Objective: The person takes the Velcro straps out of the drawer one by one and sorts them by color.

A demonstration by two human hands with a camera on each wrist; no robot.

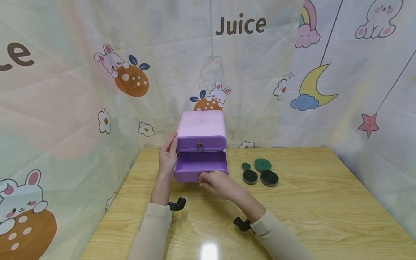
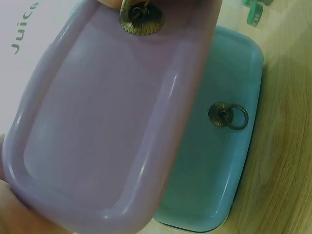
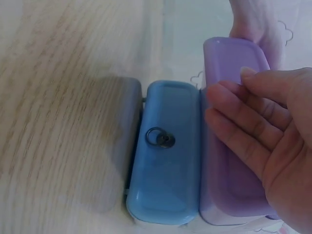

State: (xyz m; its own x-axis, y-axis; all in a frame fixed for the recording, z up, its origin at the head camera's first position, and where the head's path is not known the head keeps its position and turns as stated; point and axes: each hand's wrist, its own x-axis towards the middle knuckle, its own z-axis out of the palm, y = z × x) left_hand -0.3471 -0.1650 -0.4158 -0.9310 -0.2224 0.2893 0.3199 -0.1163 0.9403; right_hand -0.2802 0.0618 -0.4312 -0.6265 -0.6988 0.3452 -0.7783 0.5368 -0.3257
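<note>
**Both hands on a small purple drawer chest**

A small purple plastic drawer chest (image 1: 201, 131) stands at the back of the pale wooden table (image 1: 325, 216). Its lower drawer (image 1: 200, 169) is pulled out. The left hand (image 1: 168, 157) rests against the chest's left side, fingers fairly straight. The right hand (image 1: 216, 181) curls its fingers over the drawer's front edge. Dark green and black tape rolls (image 1: 261, 172) lie just right.
</note>
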